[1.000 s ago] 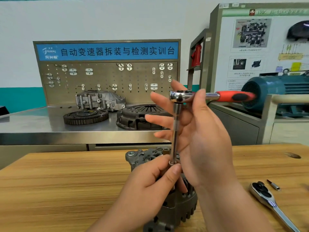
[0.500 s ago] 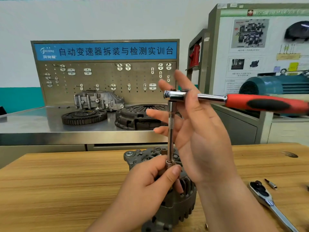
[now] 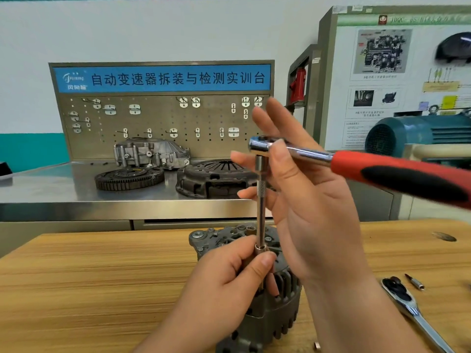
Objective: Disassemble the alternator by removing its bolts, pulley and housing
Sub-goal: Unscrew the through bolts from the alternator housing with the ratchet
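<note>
Head view: the alternator (image 3: 276,317) stands on the wooden table (image 3: 89,289). The left hand (image 3: 226,286) pinches the socket (image 3: 260,249) at the foot of the extension bar (image 3: 261,207), steadying it on a bolt. The right hand (image 3: 311,200) is spread, fingers straight, thumb across the neck of the ratchet (image 3: 260,146). The red handle (image 3: 407,177) has swung round toward the camera over the last second. The bolt is probably turning freely; the housing is still on.

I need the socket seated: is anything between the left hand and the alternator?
Nothing visible. The left hand pinches the socket at the foot of the extension, at the top of the alternator; its fingers hide the socket's mouth.
</note>
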